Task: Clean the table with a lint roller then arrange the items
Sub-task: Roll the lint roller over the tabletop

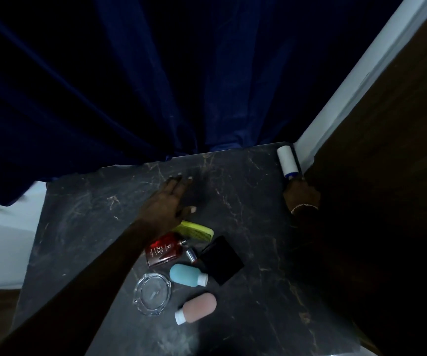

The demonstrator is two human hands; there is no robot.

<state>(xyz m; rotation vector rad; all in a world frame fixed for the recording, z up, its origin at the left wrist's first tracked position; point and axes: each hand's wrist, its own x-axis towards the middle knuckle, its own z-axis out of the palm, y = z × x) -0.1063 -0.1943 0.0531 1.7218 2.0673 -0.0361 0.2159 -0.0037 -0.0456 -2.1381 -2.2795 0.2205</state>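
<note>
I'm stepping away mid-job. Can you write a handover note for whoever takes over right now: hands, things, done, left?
Left hand: open, flat on the table, holding nothing.
Right hand: grips the lint roller by its handle, at the far right corner by the wall.
Items: green comb, red bottle, black case, blue bottle, glass dish and pink bottle, bunched front middle.
Done: cannot tell how much is rolled.
Left: roll the table, then arrange the items.

Blue curtain (130, 86) behind; perhaps a wooden panel (399, 124) at right.
</note>
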